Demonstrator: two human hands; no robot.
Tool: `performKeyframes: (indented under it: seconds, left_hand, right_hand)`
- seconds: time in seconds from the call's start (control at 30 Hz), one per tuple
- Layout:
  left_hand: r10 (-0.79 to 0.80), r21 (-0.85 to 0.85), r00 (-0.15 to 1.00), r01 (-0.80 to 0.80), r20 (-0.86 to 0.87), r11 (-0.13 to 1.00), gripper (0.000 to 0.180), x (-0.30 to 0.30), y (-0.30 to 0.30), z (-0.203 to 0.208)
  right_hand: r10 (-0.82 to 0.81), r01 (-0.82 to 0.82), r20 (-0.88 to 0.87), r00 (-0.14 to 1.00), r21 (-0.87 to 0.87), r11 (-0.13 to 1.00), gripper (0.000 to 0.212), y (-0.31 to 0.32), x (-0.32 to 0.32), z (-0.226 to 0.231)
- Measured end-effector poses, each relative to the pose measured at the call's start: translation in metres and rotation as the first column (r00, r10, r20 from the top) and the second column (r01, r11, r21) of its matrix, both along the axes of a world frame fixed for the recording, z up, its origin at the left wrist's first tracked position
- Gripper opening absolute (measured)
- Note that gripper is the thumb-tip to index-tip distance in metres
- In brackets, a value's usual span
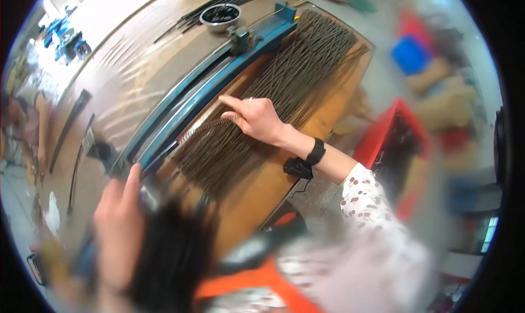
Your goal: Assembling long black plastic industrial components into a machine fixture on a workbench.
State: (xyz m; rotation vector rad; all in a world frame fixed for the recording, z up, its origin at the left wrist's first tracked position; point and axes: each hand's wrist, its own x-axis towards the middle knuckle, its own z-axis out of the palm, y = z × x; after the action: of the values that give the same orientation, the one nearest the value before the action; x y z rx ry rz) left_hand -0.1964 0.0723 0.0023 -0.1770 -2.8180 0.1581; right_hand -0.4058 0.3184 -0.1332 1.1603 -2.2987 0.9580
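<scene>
A thin metal coil spring [205, 126] runs slantwise from the end of a dark, shiny rod [167, 150] up to my right hand [256, 119]. My right hand is closed on the spring's upper end, its index finger pointing along the rail. My left hand [117, 212] is near the lower end of the long blue metal rail [188, 102], beside the rod. Its index finger points up, while blur hides how the other fingers lie. Under the right hand spreads a heap of long, thin, brownish strands [290, 72], too fine to tell whether rods or springs.
The heap lies on an orange-brown wooden bench [246, 203]. A metal bowl [220, 18] with dark contents stands beyond the rail, near a clamp-like block [240, 39]. A red bin [383, 132] stands at right. At the far left another person's arm [42, 127] shows.
</scene>
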Motion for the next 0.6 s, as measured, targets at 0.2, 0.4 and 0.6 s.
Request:
performKeyframes:
  seconds: [0.2, 0.4, 0.6]
  left_hand:
    - [-0.191, -0.08, 0.975, 0.201, 0.115, 0.976, 0.066, -0.04, 0.004, 0.006]
    - [-0.17, 0.003, 0.968, 0.173, 0.183, 0.985, 0.044, -0.042, -0.005, 0.001]
    - [-0.062, -0.119, 0.993, 0.074, 0.097, 0.99, 0.036, -0.022, -0.028, 0.019]
  right_hand:
    - [0.168, -0.173, -0.081, 0.982, -0.057, 0.983, 0.053, 0.009, -0.023, 0.001]
    - [0.439, -0.46, -0.139, 0.887, -0.224, 0.859, 0.054, -0.019, 0.018, 0.059]
    - [0.401, -0.412, -0.095, 0.911, -0.207, 0.887, 0.037, -0.033, 0.011, 0.038]
